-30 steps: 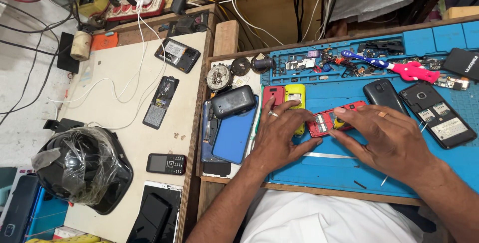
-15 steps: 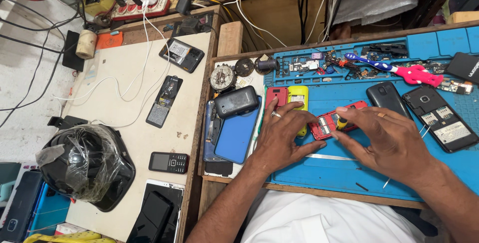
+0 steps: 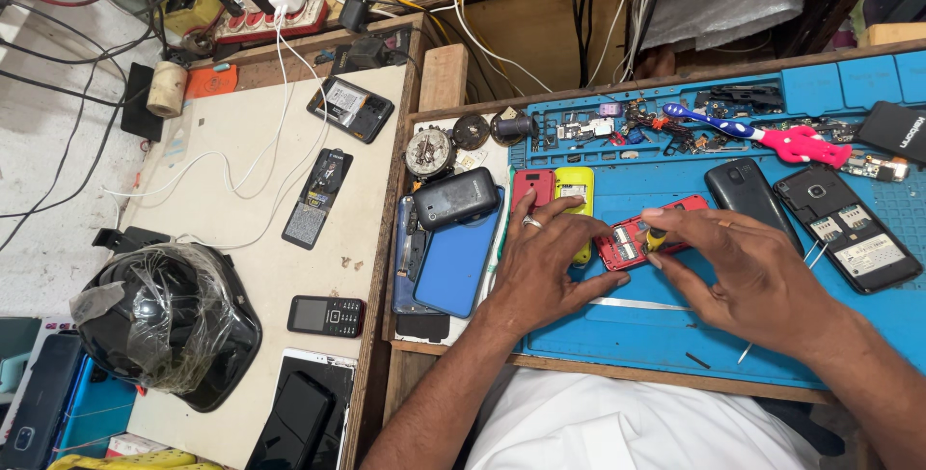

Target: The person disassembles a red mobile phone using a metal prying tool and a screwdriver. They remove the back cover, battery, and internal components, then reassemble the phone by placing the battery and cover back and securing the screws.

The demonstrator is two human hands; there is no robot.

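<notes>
Two hands work over a blue mat [image 3: 675, 335] whose near strip, up to the wooden edge of the surface, lies bare. At left, a stack of phones [image 3: 451, 238] crowds the mat's border. The left hand [image 3: 540, 267] spreads flat, fingers pressing the opened red phone [image 3: 632, 238], partly hiding a yellow phone [image 3: 577, 190]. The right hand [image 3: 748, 272] pinches something small and yellow at that phone's middle; its tip is hidden. Two dark phones [image 3: 810, 214] hem the right side.
</notes>
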